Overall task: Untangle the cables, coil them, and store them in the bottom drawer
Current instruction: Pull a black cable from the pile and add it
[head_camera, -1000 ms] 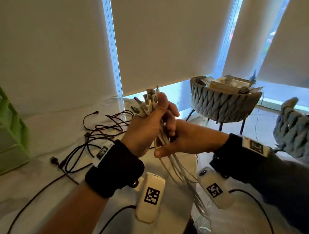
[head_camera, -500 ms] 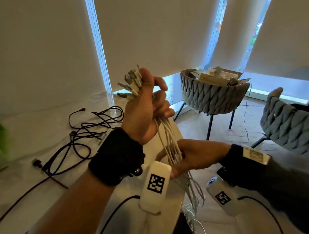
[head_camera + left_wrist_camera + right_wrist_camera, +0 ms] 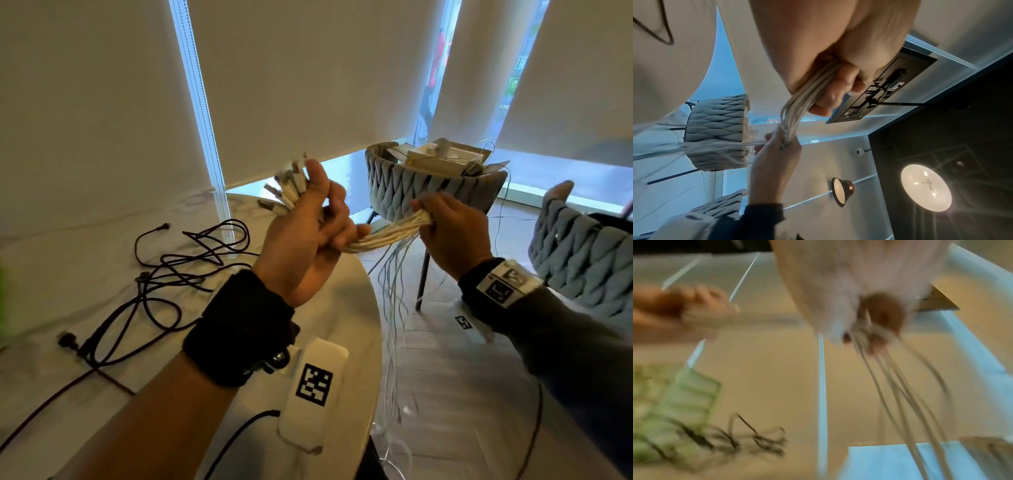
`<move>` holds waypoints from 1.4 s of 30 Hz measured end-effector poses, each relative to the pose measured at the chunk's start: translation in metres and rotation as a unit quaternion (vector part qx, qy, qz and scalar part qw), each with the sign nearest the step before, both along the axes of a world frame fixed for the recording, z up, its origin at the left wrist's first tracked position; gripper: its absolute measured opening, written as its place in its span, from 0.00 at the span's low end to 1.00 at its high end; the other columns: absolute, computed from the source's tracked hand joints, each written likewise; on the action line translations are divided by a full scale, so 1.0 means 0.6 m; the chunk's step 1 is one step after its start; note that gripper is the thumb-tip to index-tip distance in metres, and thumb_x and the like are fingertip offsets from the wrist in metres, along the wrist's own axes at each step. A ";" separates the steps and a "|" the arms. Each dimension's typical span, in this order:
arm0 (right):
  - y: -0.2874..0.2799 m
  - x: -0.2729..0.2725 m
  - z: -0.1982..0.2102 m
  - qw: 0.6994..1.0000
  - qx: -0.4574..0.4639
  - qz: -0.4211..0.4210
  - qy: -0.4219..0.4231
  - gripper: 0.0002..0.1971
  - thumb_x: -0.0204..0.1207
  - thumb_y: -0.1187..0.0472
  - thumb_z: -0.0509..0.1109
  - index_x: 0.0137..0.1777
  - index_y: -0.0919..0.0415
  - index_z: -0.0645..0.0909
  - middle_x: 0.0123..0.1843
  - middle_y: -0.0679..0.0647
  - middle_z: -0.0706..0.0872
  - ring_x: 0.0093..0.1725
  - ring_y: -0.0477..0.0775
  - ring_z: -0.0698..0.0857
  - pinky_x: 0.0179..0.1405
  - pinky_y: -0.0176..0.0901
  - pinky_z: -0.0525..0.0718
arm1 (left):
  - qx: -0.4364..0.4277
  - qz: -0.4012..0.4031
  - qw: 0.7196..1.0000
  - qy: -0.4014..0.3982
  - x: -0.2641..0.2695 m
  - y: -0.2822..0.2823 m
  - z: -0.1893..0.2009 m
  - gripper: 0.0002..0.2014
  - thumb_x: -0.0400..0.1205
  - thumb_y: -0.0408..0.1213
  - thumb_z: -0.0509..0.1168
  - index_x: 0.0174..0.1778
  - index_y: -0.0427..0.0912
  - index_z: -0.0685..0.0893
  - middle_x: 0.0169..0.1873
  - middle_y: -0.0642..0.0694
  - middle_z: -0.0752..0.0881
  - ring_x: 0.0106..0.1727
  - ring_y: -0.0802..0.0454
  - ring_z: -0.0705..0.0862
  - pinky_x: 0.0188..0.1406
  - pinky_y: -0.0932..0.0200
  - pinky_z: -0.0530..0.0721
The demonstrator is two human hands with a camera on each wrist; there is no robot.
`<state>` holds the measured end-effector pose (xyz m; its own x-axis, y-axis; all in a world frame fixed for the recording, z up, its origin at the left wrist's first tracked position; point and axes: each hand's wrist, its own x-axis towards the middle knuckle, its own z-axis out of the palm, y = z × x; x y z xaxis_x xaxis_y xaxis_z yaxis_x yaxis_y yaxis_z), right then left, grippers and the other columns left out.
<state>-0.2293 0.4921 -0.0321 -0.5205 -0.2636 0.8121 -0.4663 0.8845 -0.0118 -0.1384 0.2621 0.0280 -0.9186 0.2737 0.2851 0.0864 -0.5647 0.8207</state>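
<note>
white cables (image 3: 387, 236) stretch taut beside the table (image 3: 356, 308), plug ends fisted in my left hand (image 3: 308, 236), right hand (image 3: 452, 229) clenched around the strands (untangling step); next, coiling.

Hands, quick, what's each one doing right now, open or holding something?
Left hand: fingers curled round the plug end of the white cable bundle.
Right hand: grips the same bundle further along, loose ends hanging below it.
</note>
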 end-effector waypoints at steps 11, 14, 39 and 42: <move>0.042 0.020 -0.101 0.923 -0.016 -0.067 -0.379 0.14 0.83 0.57 0.63 0.34 0.54 0.78 0.32 0.55 0.85 0.34 0.58 0.84 0.32 0.43 0.72 | -0.062 0.022 0.998 0.006 -0.012 -0.006 -0.013 0.21 0.78 0.56 0.57 0.27 0.44 0.69 0.18 0.51 0.59 0.24 0.52 0.53 0.35 0.57 0.72; 0.052 0.005 -0.062 0.933 -0.008 -0.054 -0.355 0.13 0.82 0.57 0.65 0.34 0.56 0.78 0.31 0.55 0.82 0.32 0.57 0.81 0.32 0.43 0.71 | -0.054 0.029 0.998 0.004 -0.016 -0.007 -0.013 0.22 0.78 0.56 0.58 0.26 0.44 0.64 0.18 0.51 0.59 0.24 0.52 0.54 0.35 0.57 0.72; -0.224 0.140 0.131 0.929 0.068 0.270 -0.245 0.15 0.87 0.54 0.54 0.58 0.57 0.82 0.54 0.51 0.86 0.52 0.51 0.83 0.55 0.47 0.80 | -0.160 0.087 0.983 -0.006 0.024 0.005 -0.037 0.03 0.79 0.34 0.59 0.43 0.48 0.72 0.38 0.50 0.77 0.32 0.71 0.84 0.31 0.73 0.80; -0.227 0.142 0.133 0.924 0.051 0.279 -0.255 0.17 0.86 0.53 0.54 0.67 0.55 0.79 0.68 0.51 0.79 0.64 0.47 0.78 0.66 0.37 0.75 | -0.098 0.100 0.990 -0.008 0.027 0.005 -0.030 0.02 0.77 0.39 0.59 0.44 0.49 0.74 0.36 0.53 0.83 0.33 0.72 0.84 0.32 0.72 0.80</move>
